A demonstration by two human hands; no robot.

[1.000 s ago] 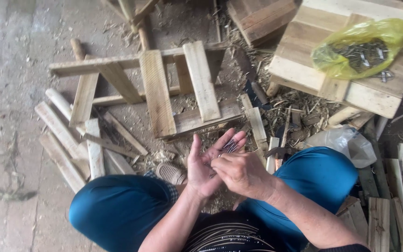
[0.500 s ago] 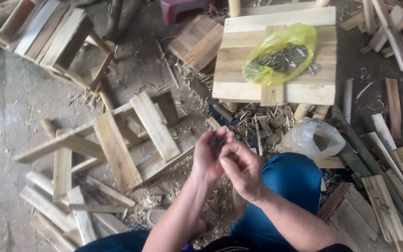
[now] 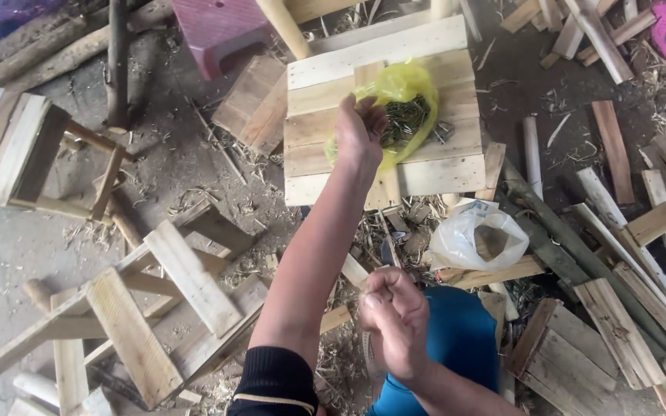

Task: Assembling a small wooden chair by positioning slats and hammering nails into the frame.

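Far to the left of both hands, a slatted wooden crate point(image 3: 17, 150) sits tilted on the dirt floor. Nearer, down and left of the left forearm, a half-built wooden frame point(image 3: 140, 316) lies on its side, its 2 pale slats angled toward the person's elbow.

The left hand point(image 3: 360, 131) is stretched out well ahead of the body, fingers curled downward into the mouth of a yellow plastic bag point(image 3: 402, 112). It touches the bag's near edge; whether the fingertips pinch anything inside cannot be told, as they are hidden by the back of the hand. The bag holds a heap of dark metal nails point(image 3: 410, 123), just right of that hand. The bag rests on a square pallet-like board point(image 3: 383, 166) of pale planks, which lies under and beyond the left hand.

The right hand point(image 3: 395, 320) stays close to the body, well below the left, above a blue-clad knee point(image 3: 456, 339). Its fingers are pressed together in a loose fist; what it grips, if anything, is not visible.

Just right of and above the right hand lies a crumpled white plastic bag point(image 3: 479, 239). Further right, loose wooden slats point(image 3: 618, 208) are scattered over the ground.
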